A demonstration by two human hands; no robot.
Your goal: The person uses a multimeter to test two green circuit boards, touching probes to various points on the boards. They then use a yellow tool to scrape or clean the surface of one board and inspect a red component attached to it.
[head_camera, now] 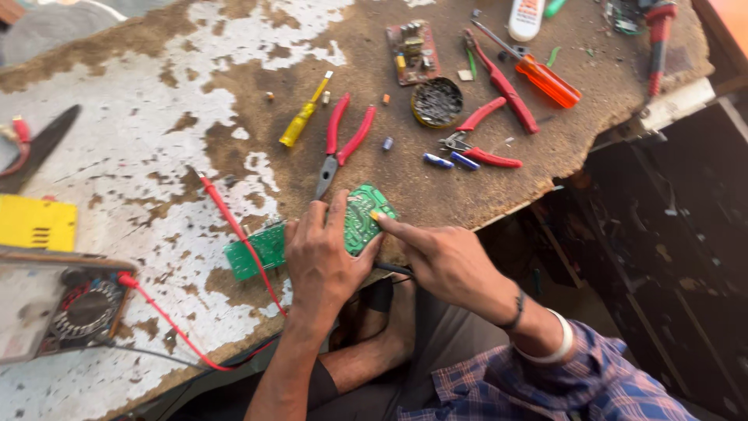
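While the left hand [321, 253] clamps its fingers over the middle of a green circuit board [360, 217] at the near edge of the worn workbench [140, 148], the right hand [440, 261] stretches its forefinger onto the board's right end, its other fingers curled under, seemingly around a dark cable. This looks like an inspection or probing step, with the board steadied flat. A red test lead [234, 226] crosses the board's left part and runs to a meter [82, 308] at the left. Any following touch would call for a firm hold and a precise fingertip. Red-handled pliers [343, 144] and a yellow screwdriver [304, 117] lie just beyond.
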